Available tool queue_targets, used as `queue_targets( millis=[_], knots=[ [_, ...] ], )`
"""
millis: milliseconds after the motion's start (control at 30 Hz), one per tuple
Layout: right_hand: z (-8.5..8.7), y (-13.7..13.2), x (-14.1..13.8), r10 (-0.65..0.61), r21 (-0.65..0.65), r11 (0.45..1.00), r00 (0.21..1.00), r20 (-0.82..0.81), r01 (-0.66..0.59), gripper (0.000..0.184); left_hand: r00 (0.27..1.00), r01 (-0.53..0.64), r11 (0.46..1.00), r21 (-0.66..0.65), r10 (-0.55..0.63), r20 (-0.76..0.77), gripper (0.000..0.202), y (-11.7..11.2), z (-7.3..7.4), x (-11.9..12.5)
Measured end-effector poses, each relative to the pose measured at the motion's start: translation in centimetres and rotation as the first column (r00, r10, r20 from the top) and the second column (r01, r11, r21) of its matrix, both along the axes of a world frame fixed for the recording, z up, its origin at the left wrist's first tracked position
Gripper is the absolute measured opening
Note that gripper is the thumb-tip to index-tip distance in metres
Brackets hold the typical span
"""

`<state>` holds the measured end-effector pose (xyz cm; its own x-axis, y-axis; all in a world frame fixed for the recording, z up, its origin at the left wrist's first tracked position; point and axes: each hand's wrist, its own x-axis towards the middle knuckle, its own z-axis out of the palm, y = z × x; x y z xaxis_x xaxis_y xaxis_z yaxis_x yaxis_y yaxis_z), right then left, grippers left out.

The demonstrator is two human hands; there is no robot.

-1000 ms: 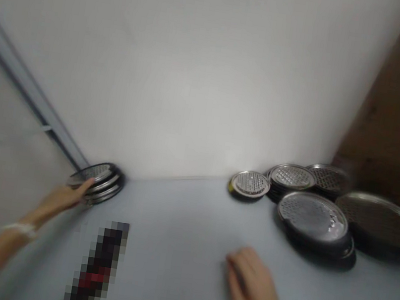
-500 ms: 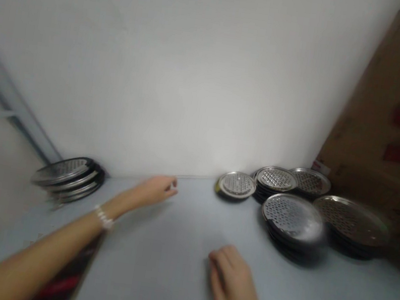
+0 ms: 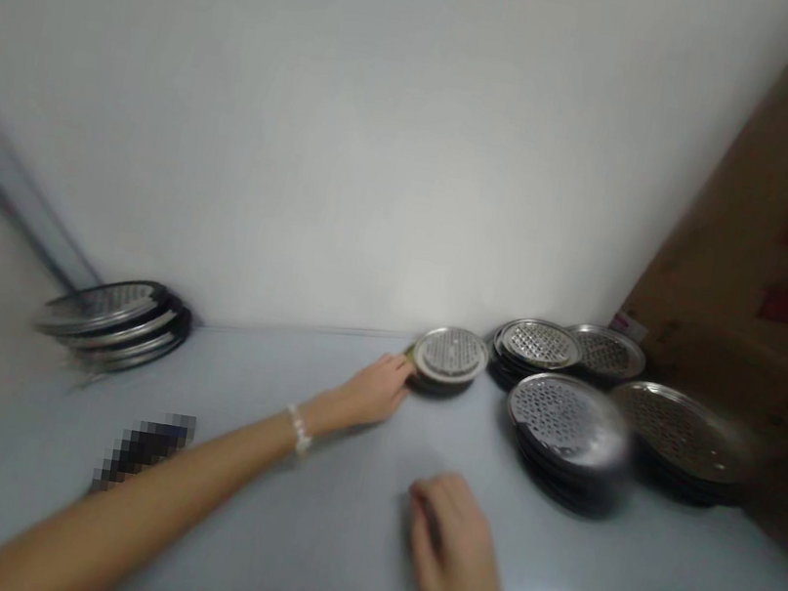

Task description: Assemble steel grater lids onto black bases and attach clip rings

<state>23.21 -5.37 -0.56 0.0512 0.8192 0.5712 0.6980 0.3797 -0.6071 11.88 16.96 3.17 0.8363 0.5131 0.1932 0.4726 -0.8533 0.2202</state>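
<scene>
My left hand (image 3: 374, 391) stretches across the grey table (image 3: 303, 509) and its fingertips touch the left edge of a small round perforated metal plate (image 3: 449, 354) by the back wall. Its fingers are curled at the plate's rim, and whether they grip it is unclear. A bead bracelet (image 3: 299, 430) sits on that wrist. My right hand (image 3: 455, 552) rests palm down on the table near the front edge, fingers loosely together, holding nothing.
A stack of perforated metal plates (image 3: 115, 321) sits at the back left. More stacks (image 3: 570, 431) of different sizes stand at the back right, next to a brown cardboard sheet (image 3: 777, 254). A dark blurred-out object (image 3: 145, 451) lies at the left front.
My left hand left the stack at the back left and swept right across the table to the small plate. My right hand stayed nearly still.
</scene>
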Motion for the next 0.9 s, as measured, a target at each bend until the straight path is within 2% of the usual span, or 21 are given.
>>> queue_targets(
  millis=[100, 233, 333, 433, 567, 733, 800, 900],
  knots=[
    [0.0, 0.1, 0.1, -0.045, 0.037, 0.998, 0.999, -0.023, 0.046, 0.017, 0.999, -0.036, 0.999, -0.019, 0.036, 0.002, 0.028, -3.6, 0.3, -2.7],
    [0.2, 0.1, 0.1, -0.067, 0.021, 0.998, 0.998, 0.001, 0.067, 0.023, 0.996, -0.087, 0.995, -0.057, 0.088, 0.008, 0.040, -9.6, 0.6, -6.2],
    [0.6, 0.0, 0.0, -0.038, -0.018, 0.999, 0.997, 0.066, 0.039, 0.036, 0.997, -0.066, 0.986, -0.151, 0.072, 0.035, 0.047, -13.8, 0.7, -8.3],
    [0.8, -0.1, -0.1, 0.024, -0.063, 0.998, 0.990, 0.137, -0.016, 0.038, 0.995, -0.041, 0.983, -0.177, 0.056, 0.079, 0.043, -16.3, 0.7, -9.9],
    [0.7, -0.1, -0.3, 0.058, -0.099, 0.994, 0.979, 0.197, -0.039, 0.035, 0.974, -0.168, 0.985, -0.039, 0.172, 0.146, 0.032, -17.0, 0.0, -11.6],
    [0.4, 0.0, -0.2, -0.008, -0.080, 0.996, 0.973, 0.230, 0.027, 0.031, 0.965, -0.238, 0.964, 0.118, 0.222, 0.136, 0.022, -15.9, -1.5, -14.0],
    [0.3, -0.1, 0.0, -0.035, -0.069, 0.996, 0.974, 0.225, 0.052, 0.029, 0.962, -0.250, 0.960, 0.124, 0.231, 0.145, 0.024, -15.5, -2.0, -15.2],
    [0.2, -0.3, 0.7, -0.073, -0.072, 0.993, 0.973, 0.218, 0.090, 0.025, 0.959, -0.231, 0.972, 0.046, 0.220, 0.177, 0.032, -15.4, -2.4, -17.3]
  ],
)
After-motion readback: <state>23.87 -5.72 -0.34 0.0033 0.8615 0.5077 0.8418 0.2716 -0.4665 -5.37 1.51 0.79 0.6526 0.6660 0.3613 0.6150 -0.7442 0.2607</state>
